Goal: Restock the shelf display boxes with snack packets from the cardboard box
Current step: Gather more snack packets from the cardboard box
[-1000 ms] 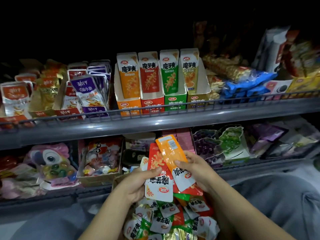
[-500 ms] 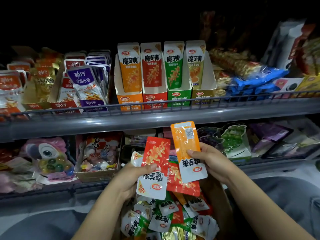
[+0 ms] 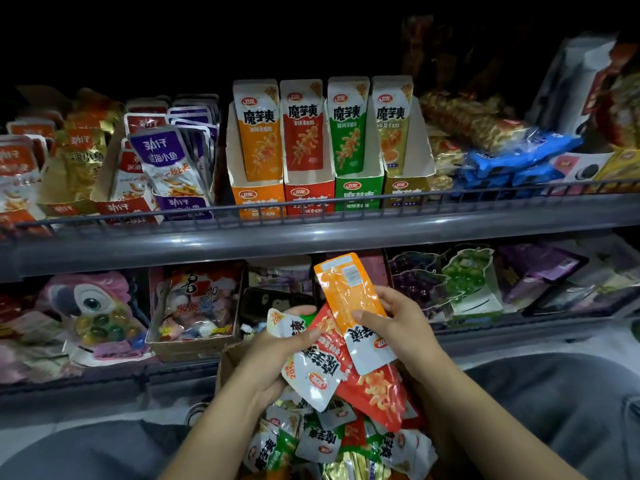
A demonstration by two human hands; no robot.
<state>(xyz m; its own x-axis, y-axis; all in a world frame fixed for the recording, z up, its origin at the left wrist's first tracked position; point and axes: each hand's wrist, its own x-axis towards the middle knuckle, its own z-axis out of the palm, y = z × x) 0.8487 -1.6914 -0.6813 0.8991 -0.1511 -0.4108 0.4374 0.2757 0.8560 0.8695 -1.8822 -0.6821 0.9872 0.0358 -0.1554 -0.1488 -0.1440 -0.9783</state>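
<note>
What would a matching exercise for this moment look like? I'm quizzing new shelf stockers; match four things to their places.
Things:
1. orange packet
2. red packets
3. green display box
4. parrot-shaped pack

Places:
A. lower shelf, far left
B. held in the right hand
C. upper shelf, third of four boxes
D. held in the left hand

Pairs: 1-B, 2-D, 3-C, 4-A

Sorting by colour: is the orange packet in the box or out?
Out: the right hand holds the orange packet above the cardboard box.
</note>
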